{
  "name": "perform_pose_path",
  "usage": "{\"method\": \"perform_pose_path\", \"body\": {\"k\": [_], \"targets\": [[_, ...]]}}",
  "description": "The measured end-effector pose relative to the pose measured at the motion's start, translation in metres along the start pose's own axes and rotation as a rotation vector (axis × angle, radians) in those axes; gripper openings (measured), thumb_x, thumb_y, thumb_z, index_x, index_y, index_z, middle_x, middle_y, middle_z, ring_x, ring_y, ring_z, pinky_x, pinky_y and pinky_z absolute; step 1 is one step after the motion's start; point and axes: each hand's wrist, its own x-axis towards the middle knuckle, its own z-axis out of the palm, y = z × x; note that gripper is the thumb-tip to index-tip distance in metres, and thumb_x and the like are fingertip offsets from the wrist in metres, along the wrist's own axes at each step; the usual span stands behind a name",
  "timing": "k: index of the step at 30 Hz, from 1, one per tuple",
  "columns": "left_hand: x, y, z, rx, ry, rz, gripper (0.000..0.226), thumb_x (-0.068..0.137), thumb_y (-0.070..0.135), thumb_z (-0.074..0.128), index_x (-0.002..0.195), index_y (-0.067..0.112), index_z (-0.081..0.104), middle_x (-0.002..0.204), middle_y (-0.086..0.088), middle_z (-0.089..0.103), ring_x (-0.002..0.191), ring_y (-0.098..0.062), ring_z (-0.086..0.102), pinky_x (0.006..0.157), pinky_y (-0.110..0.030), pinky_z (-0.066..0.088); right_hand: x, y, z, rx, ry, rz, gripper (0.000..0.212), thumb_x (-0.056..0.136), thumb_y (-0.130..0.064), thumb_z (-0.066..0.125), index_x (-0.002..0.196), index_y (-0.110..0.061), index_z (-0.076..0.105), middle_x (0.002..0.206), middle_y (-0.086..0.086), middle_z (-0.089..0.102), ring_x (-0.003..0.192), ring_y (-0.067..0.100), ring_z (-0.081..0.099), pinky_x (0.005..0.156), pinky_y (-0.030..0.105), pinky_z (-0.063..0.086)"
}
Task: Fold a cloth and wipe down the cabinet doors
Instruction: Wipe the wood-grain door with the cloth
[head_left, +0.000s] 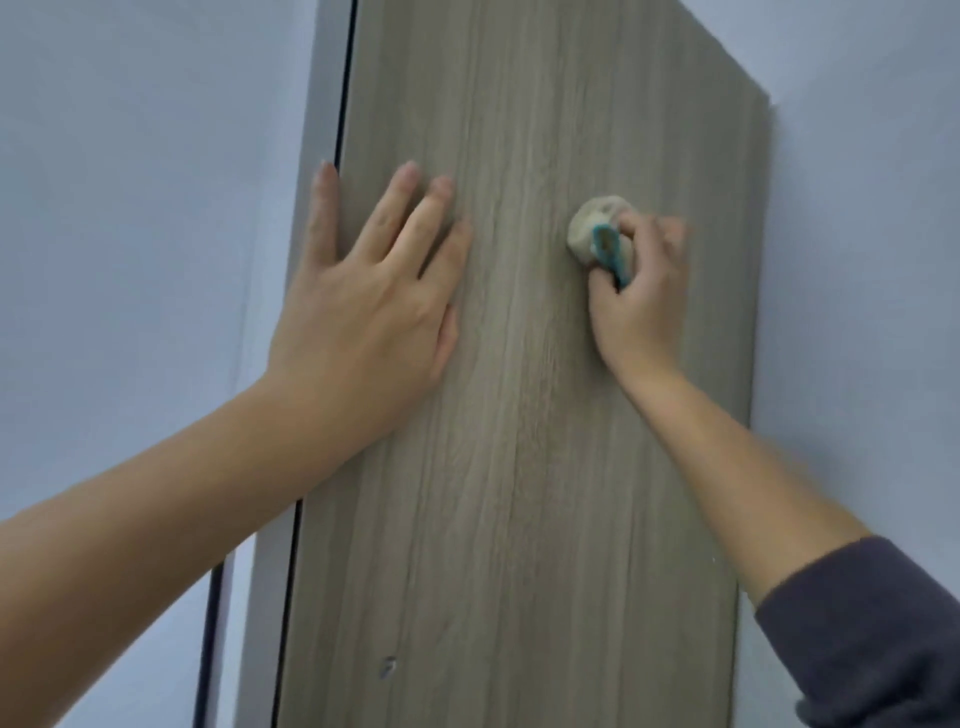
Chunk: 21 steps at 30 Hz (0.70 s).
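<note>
Braces the wood-grain cabinet door (519, 493) with the left hand (363, 301), fingers spread and laid flat near its left edge, little finger reaching the dark gap (340, 104) beside the frame; probably steadies the panel so that it does not swing under pressure. Grips the cloth (597, 231) in the right hand (641, 301), fingers curled round a small beige wad with a teal strip, and presses it against the door right of centre, about level with the left hand. Looks more bunched than neatly folded, though blurred. Seems mid-wipe, with much of the panel above and below yet to cover. Shows pale wall (130, 208) to left and right, a dark sleeve (872, 639) pushed up the right forearm, and a small mark (387, 667) low on the door, near its left edge. Leaves nothing in the cloth's path but the other hand, well apart to the left
</note>
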Motion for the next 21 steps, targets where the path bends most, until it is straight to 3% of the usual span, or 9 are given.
{"method": "perform_pose_path", "body": {"k": [3, 5, 10, 16, 21], "targets": [[0.0, 0.0, 0.001, 0.033, -0.012, -0.008, 0.057, 0.096, 0.033, 0.027, 0.145, 0.005, 0.033, 0.155, -0.016, 0.025, 0.145, -0.031, 0.017, 0.112, -0.064, 0.009, -0.05, -0.01, -0.009, 0.028, -0.142, -0.182, 0.021, 0.081, -0.024, 0.06, 0.1, -0.017, 0.055, 0.105, 0.01, 0.047, 0.094, 0.023, 0.05, 0.074, 0.028, 0.042], [0.001, 0.001, 0.002, 0.064, -0.024, 0.003, 0.06, 0.096, 0.036, 0.024, 0.147, 0.005, 0.029, 0.156, -0.016, 0.022, 0.146, -0.031, 0.015, 0.112, -0.064, 0.008, -0.042, -0.012, -0.008, 0.045, -0.14, -0.223, 0.018, 0.084, -0.032, 0.06, 0.097, -0.023, 0.053, 0.102, 0.006, 0.047, 0.091, 0.022, 0.051, 0.071, 0.028, 0.041], [0.003, 0.003, 0.003, 0.101, -0.032, -0.007, 0.067, 0.094, 0.045, 0.021, 0.149, 0.006, 0.024, 0.157, -0.016, 0.018, 0.147, -0.031, 0.013, 0.112, -0.065, 0.006, 0.042, -0.001, 0.009, 0.041, -0.015, -0.163, 0.021, 0.076, -0.017, 0.057, 0.095, -0.009, 0.061, 0.102, 0.01, 0.05, 0.093, 0.025, 0.054, 0.074, 0.024, 0.038], [0.003, 0.005, 0.006, 0.092, -0.018, -0.035, 0.071, 0.094, 0.05, 0.016, 0.152, 0.008, 0.014, 0.159, -0.016, 0.008, 0.148, -0.03, 0.005, 0.114, -0.062, 0.006, 0.117, 0.054, 0.006, -0.127, 0.077, 0.239, 0.036, 0.082, -0.015, 0.052, 0.118, -0.014, 0.058, 0.122, 0.015, 0.05, 0.11, 0.029, 0.052, 0.088, 0.024, 0.038], [0.003, 0.002, 0.005, 0.063, -0.004, -0.046, 0.071, 0.094, 0.049, 0.02, 0.15, 0.005, 0.021, 0.158, -0.017, 0.012, 0.147, -0.031, 0.009, 0.114, -0.062, 0.008, 0.103, 0.114, -0.021, -0.278, 0.093, 0.767, 0.041, 0.092, -0.018, 0.046, 0.133, -0.019, 0.047, 0.134, 0.018, 0.041, 0.119, 0.04, 0.049, 0.102, 0.04, 0.038]]}}
